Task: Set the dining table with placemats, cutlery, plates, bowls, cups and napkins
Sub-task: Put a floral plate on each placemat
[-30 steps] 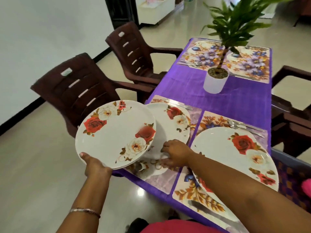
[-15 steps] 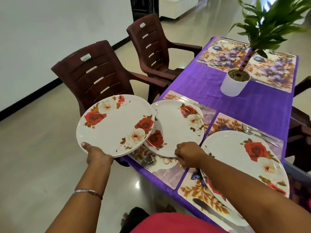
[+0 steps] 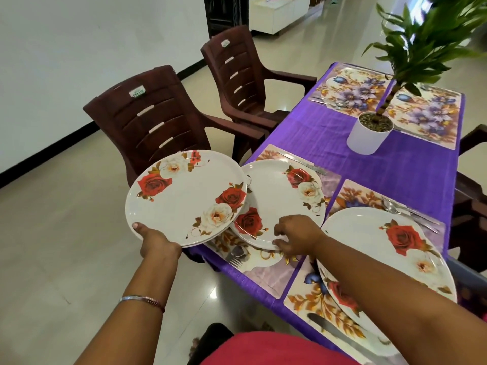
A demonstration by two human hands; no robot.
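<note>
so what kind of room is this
Most likely a home dining room: a table under a purple tablecloth with floral placemats, rose-patterned plates, and brown plastic armchairs alongside.

L hand point(image 3: 155, 239) lower centre-left, thumb up over a rim, fingers curled beneath. R hand point(image 3: 296, 237) mid-frame, palm down, fingertips pinching; both forearms reach up from bottom edge.

Plain white wall point(image 3: 79, 61) with dark skirting, glossy beige tile floor point(image 3: 66, 246) catching light glare, two dark brown plastic armchairs point(image 3: 163, 119) along table's far side, white cabinet point(image 3: 279, 11) in back, dark doorway point(image 3: 224, 11) beside it
</note>
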